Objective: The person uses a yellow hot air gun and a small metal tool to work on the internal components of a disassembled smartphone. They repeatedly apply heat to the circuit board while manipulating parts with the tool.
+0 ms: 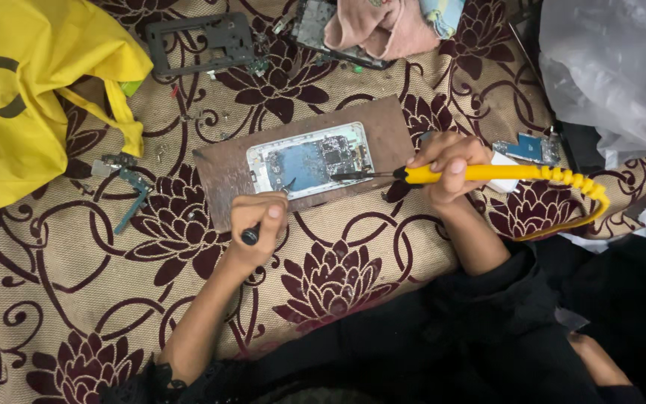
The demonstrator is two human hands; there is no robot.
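An opened phone (310,159) lies face-down with its circuit board showing on a brown board (226,168) near the middle of a patterned cloth (61,284). The right hand (446,168) is closed round a yellow soldering iron (487,173), thumb and fingers pinching the handle; its dark tip reaches the phone's right edge. The iron's ribbed yellow cable (577,187) curls off toward the cloth's right edge. The left hand (257,224) is fisted round a black-handled tool (251,236), whose tip touches the phone's lower edge. A yellow bag (31,90) sits at the far left corner. A black frame (200,41) and a pink rag (383,26) lie along the far edge; a small blue board (528,147) lies just right of the right hand.
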